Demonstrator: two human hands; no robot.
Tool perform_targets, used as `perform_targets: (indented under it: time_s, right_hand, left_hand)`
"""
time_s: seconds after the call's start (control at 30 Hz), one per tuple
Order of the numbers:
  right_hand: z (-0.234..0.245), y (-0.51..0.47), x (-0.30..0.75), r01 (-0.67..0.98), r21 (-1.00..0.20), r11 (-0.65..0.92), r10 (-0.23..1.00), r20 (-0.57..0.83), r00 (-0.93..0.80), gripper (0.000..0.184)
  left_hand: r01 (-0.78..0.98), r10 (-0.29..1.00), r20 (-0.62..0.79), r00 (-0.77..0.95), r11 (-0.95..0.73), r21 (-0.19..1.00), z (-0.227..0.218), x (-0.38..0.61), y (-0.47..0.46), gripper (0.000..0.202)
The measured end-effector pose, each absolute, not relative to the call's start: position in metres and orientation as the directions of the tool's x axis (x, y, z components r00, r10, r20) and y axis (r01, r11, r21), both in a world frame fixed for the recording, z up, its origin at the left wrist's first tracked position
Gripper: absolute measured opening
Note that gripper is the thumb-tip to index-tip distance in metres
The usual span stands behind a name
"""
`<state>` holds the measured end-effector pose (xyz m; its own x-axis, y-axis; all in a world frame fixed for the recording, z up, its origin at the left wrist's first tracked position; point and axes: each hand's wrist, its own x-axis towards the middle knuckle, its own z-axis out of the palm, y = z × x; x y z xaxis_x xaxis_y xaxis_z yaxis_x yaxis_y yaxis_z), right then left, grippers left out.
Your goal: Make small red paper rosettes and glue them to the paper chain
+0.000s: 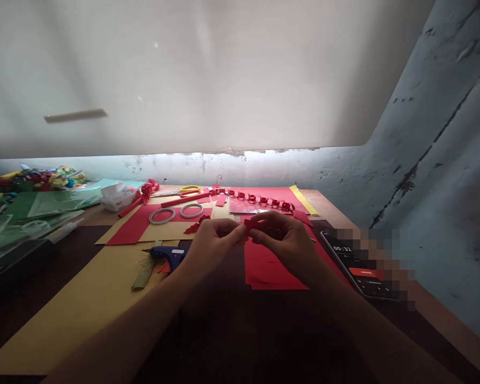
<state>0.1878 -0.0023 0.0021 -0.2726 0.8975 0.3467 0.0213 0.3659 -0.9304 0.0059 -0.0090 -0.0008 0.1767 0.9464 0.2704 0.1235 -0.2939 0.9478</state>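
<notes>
From the head camera I see my left hand (215,239) and my right hand (285,240) meeting above the table (436,314), both pinched narrow on a small red paper strip (251,224) held between the fingertips, just over a flat stack of red paper sheets (270,269). I judge the strip to be very light, thin and limp, easy to crease or tear, so it wants a gentle pinch at its two ends with thumb and forefinger, not a squeeze across the middle; how it is folded or curled I cannot tell, as the fingers cover most of it. Beyond the hands lies a red paper chain (260,200) of small linked loops, stretched along the far part of the table on more red sheet. To the left of it rest two thin grey rings (176,213), round and stiff-looking, on red and tan paper, with yellow-handled scissors (186,190) behind them and a rolled red stick topped with a ruffled red flower (146,191). Near my left wrist sits a blue glue gun (168,256), hard plastic, on a broad sheet of matte tan card (76,314). At the right lies a phone (358,266) with a glossy dark screen showing a timer. Far left is a heap of coloured craft bits (32,181), too blurred to sort.
</notes>
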Motion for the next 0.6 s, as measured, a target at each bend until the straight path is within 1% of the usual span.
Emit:
perform_targets:
  time_s: [0.2, 0.43, 0.6]
  right_hand:
    - [0.0011, -0.0034, 0.1878, 0.07, -0.928, 0.365, 0.907, 0.338, -0.253, 0.025]
    - [-0.0007, -0.0037, 0.1888, 0.091, -0.926, 0.367, 0.909, 0.336, -0.247, 0.026]
    - [-0.0021, -0.0038, 0.1899, 0.108, -0.912, 0.396, 0.899, 0.361, -0.249, 0.026]
  left_hand:
    - [0.21, 0.94, 0.324, 0.107, -0.34, 0.916, -0.0007, 0.0052, -0.0109, 0.031]
    - [0.2, 0.947, 0.314, 0.074, -0.322, 0.925, 0.0004, 0.0064, -0.014, 0.029]
    - [0.168, 0.946, 0.316, 0.068, -0.323, 0.931, 0.0017, 0.0072, -0.0142, 0.022]
